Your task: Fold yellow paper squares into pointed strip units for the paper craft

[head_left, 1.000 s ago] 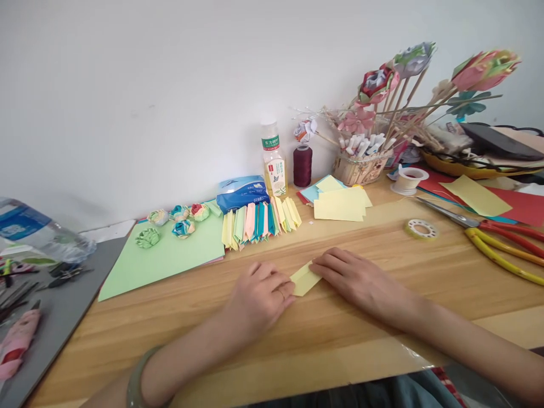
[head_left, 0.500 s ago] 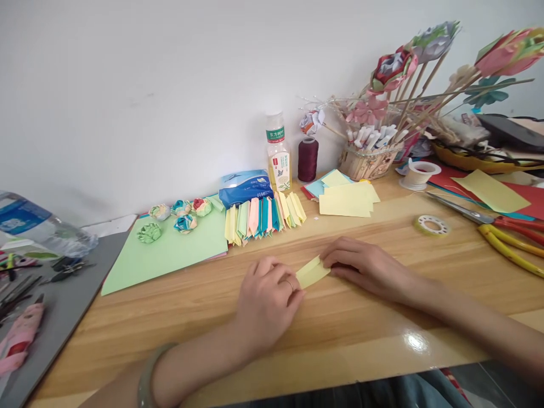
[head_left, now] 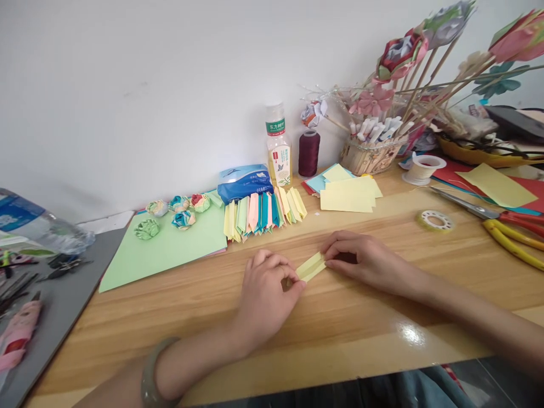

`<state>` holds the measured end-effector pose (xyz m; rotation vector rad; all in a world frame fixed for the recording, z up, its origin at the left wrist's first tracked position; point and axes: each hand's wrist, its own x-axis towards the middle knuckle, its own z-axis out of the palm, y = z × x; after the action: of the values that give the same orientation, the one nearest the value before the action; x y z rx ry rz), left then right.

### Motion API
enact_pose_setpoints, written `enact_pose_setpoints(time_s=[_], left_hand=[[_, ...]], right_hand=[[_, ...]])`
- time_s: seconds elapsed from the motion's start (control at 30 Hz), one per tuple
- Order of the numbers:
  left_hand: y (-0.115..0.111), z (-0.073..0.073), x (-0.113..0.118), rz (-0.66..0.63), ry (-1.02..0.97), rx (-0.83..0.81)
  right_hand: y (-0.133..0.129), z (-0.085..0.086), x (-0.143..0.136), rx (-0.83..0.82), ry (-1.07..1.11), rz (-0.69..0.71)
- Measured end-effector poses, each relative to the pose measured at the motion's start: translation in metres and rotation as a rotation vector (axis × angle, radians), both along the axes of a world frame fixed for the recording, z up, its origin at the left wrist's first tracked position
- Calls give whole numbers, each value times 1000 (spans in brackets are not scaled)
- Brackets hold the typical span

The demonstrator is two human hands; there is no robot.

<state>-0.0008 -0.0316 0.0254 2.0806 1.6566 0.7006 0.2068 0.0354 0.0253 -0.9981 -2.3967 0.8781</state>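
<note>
Head view: a pale wall (head_left: 127,85) stands behind a wood-grain tabletop (head_left: 191,300), with a grey board (head_left: 85,272) at its left end. Over the near part of the table, both forearms reach in and the hands meet a small yellow paper strip (head_left: 310,268). The left hand (head_left: 267,294) is narrowed, thumb and fingers pinching the strip's left end. The right hand (head_left: 361,258) is loosely curled, a hollow under its palm, its thumb and fingertips closed on the opposite end. The strip spans the short space between them, creased lengthwise; whether it touches the wood cannot be told.

At far left, a green sheet (head_left: 182,249) bears small paper rosettes (head_left: 147,228). A yellow tray (head_left: 471,156) at far right holds a jumble with dark items. Nearer the middle, a basket (head_left: 368,157) contains white-capped pens (head_left: 376,129), long-stemmed paper flowers rising beside them. Scissors (head_left: 501,218) lie at right. Against the wall, a bottle (head_left: 279,158) contains yellowish liquid, between a blue tissue pack (head_left: 244,180) and a purple thread spool (head_left: 309,154). Folded coloured papers (head_left: 263,215) form a row before the pack; yellow slips (head_left: 348,199) lie farther right. Smallest is a tape roll (head_left: 436,221), near the scissors.
</note>
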Motion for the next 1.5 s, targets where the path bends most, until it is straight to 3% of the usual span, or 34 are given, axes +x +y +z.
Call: enact_pose_setpoints(time_s=[0.77, 0.87, 0.97, 1.13, 1.2, 1.3, 1.4, 1.5], left_hand=[[5, -5, 0, -29, 100, 9], [4, -6, -4, -140, 153, 105], [3, -10, -9, -303, 267, 303], [0, -19, -16, -427, 346, 461], [-1, -21, -18, -474, 396, 456], [-3, -20, -18, -504, 471, 442], [-6, -16, -15, -490, 504, 424], [-12, -13, -12, -478, 554, 403]], right_hand=[[-4, -4, -10, 88, -66, -112], [-4, -5, -7, 108, -60, -108], [-4, -8, -5, 121, -45, -99], [-2, -12, -3, 143, -26, -74], [-3, -13, -2, 199, -33, -75], [-10, -12, 0, 419, -82, -67], [-23, -12, -1, 637, -171, 63], [-33, -13, -1, 607, -279, 170]])
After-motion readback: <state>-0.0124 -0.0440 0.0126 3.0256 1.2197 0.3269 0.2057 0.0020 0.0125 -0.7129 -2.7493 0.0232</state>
